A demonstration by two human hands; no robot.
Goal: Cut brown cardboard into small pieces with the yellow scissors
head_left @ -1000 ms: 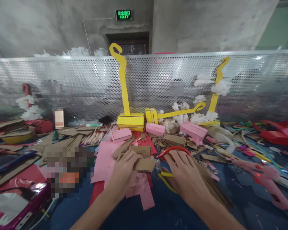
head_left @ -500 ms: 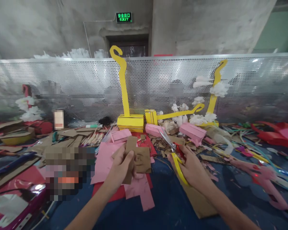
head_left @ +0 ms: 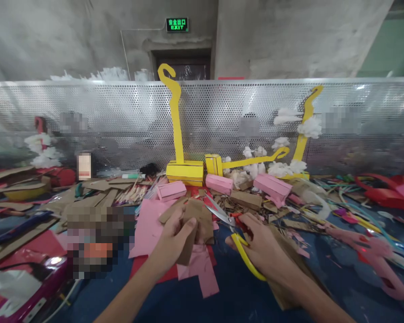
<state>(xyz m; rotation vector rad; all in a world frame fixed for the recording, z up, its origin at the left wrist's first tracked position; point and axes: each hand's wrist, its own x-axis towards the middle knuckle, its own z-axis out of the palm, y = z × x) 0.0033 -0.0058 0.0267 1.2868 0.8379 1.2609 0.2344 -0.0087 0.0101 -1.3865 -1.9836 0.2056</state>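
Note:
My left hand [head_left: 175, 237] pinches a piece of brown cardboard [head_left: 200, 220] between thumb and fingers, over sheets of pink paper [head_left: 148, 229]. In my right hand [head_left: 256, 237] is a pair of scissors [head_left: 239, 242] with red and yellow handles. Their metal blades [head_left: 220, 211] are parted and point up and left, close to the cardboard's right edge. Whether the blades touch it I cannot tell. Beneath my right forearm lies a longer cardboard strip [head_left: 283, 287], partly hidden.
A yellow hooked paper piece on a box base [head_left: 184, 172] stands behind, against a perforated metal panel [head_left: 121, 121]. Pink paper boxes [head_left: 218, 184] and cardboard scraps lie before it. A pink glue gun [head_left: 370, 251] rests at right; a purple tissue box [head_left: 47, 291] sits at left.
My right hand has brought the scissors left, nearer the cardboard. The cardboard in my left hand has turned, and the square flap at its right now shows less.

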